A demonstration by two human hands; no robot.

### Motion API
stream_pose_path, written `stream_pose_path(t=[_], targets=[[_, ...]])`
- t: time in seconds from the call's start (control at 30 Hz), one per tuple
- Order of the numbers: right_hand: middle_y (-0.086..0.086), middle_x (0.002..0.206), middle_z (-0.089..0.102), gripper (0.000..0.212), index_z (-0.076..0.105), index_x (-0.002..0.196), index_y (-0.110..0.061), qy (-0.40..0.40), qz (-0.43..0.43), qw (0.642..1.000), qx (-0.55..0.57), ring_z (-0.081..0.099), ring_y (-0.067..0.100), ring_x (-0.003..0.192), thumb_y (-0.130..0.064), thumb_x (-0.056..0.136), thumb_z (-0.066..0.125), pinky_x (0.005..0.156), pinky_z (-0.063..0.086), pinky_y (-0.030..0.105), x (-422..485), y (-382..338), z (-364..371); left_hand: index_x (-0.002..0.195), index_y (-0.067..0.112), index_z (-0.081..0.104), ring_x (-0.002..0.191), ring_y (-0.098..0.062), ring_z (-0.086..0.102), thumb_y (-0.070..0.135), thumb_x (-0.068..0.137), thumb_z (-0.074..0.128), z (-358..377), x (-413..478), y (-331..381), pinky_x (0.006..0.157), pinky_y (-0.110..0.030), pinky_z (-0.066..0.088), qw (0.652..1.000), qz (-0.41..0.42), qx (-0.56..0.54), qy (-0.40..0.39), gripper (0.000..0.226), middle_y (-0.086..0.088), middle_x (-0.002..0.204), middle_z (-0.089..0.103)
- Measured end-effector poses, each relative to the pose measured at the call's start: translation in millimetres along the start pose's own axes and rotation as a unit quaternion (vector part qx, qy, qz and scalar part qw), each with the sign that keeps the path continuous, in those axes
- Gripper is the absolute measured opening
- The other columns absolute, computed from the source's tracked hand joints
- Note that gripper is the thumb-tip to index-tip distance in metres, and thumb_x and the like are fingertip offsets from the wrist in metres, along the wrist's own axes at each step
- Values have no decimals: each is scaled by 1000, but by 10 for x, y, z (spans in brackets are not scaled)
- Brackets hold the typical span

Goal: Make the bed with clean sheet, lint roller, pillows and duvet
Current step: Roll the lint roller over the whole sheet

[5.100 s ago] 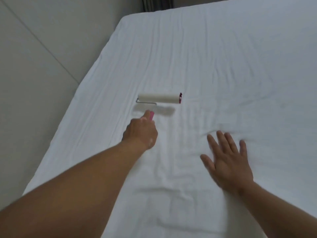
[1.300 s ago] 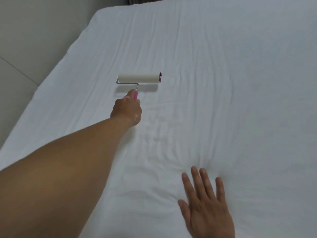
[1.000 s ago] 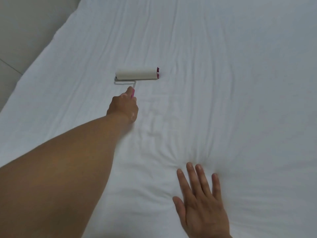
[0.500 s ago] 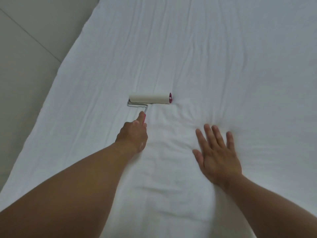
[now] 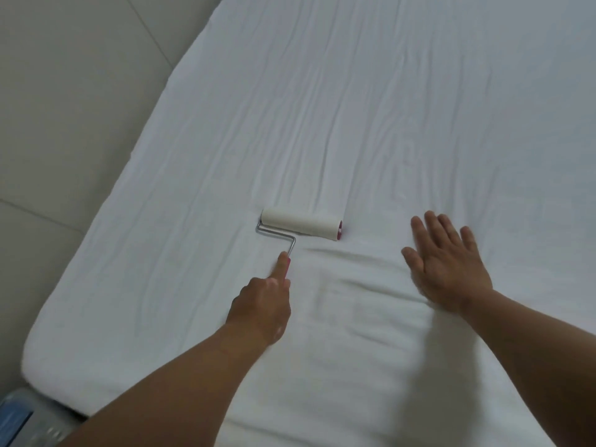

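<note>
Left grip [image 5: 263, 304], a bare hand, is curled round the pink handle [image 5: 288, 265] of the lint roller [image 5: 301, 229], with its forefinger [image 5: 281, 266] laid straight along the handle toward the bent metal rod [image 5: 277, 235]. Right grip [image 5: 448, 269], slightly blurred, lies palm down on the white sheet [image 5: 387, 108], fingers straight and spread and holding nothing, to the right of the roller and apart from it. Between the two hands the cloth rises in a low ridge. Just beyond the left grip, the roller's white drum rests crosswise on the sheet, its red end cap [image 5: 340, 230] toward the right grip. Farther on, long creases run away across the sheet. Beige floor tiles [image 5: 64, 91] with thin seams border the bed's left edge.
</note>
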State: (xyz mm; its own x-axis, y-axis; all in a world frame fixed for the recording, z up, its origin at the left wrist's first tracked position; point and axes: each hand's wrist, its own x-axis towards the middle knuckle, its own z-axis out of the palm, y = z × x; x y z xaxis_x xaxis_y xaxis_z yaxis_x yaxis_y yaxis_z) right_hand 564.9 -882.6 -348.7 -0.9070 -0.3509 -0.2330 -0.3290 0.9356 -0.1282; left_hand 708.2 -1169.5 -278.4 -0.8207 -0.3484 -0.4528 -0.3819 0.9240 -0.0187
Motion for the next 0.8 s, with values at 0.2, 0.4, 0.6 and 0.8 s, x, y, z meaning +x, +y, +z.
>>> stream_pose_path(t=[0.2, 0.4, 0.6, 0.8], targets=[[0, 168, -8, 72, -6, 160, -26, -29, 32, 999, -3, -9, 19, 155, -61, 98, 5, 124, -1, 49, -572, -208, 113, 155, 37, -9, 82, -28, 59, 36, 106, 20, 292, -853, -378, 73, -35, 47, 999, -6, 14, -40, 57, -10, 110, 63], [1, 168, -7, 75, -4, 160, -25, -52, 49, 997, -9, -8, 19, 155, -63, 98, 11, 124, 2, 50, -979, -324, 191, 152, 22, 10, 69, -25, 42, 16, 98, 28, 649, -1562, -811, 64, -34, 41, 991, 34, 87, -91, 57, 3, 149, 44], [4, 169, -5, 77, -1, 160, -23, -77, 59, 995, -20, -4, 22, 155, -64, 98, 17, 123, 7, 52, -1196, -398, 201, 150, 16, 18, 66, -25, 42, 8, 91, 48, 791, -2183, -1041, 62, -34, 40, 990, 38, 85, -102, 66, 0, 150, 45], [5, 168, -5, 76, 0, 160, -21, -134, 63, 989, -16, -3, 24, 155, -61, 99, 24, 122, 14, 54, -1517, -521, 105, 153, 42, -5, 79, -24, 62, 25, 102, 43, 880, -2772, -1236, 70, -37, 50, 995, -23, -41, -92, 72, -7, 101, 65]])
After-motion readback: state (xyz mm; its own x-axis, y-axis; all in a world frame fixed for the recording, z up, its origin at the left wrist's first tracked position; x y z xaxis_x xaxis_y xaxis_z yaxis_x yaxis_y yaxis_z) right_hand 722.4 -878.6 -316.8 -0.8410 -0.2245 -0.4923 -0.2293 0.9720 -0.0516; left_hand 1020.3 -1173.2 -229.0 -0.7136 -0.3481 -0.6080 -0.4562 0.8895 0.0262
